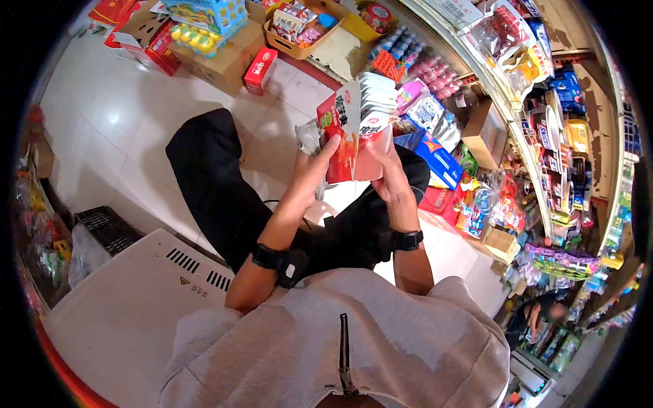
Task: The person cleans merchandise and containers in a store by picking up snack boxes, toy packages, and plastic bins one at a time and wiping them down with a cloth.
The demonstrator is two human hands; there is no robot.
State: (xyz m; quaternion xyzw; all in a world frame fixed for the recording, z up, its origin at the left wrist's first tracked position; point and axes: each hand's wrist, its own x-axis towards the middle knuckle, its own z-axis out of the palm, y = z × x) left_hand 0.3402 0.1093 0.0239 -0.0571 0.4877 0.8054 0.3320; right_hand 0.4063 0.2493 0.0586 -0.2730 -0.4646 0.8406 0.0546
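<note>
In front of my lap I hold a red and white snack box (343, 129), tilted, its top open. Several white packets (377, 94) stand in a row inside it. My left hand (314, 165) grips the box's left side with the thumb on the printed face. A crumpled grey cloth or wrapper (309, 139) is against the left hand's fingers; I cannot tell which material it is. My right hand (390, 178) clasps the opposite side, low down, and its fingertips are partly hidden behind the box.
Shelves of packaged snacks (544, 129) run along the right. A blue box (439, 160) lies beside my right knee. Ahead are a small red box (260, 71), a cardboard carton (221, 61) and an orange basket (306, 47). A white appliance (136, 285) stands at left; another person (537, 316) is far right.
</note>
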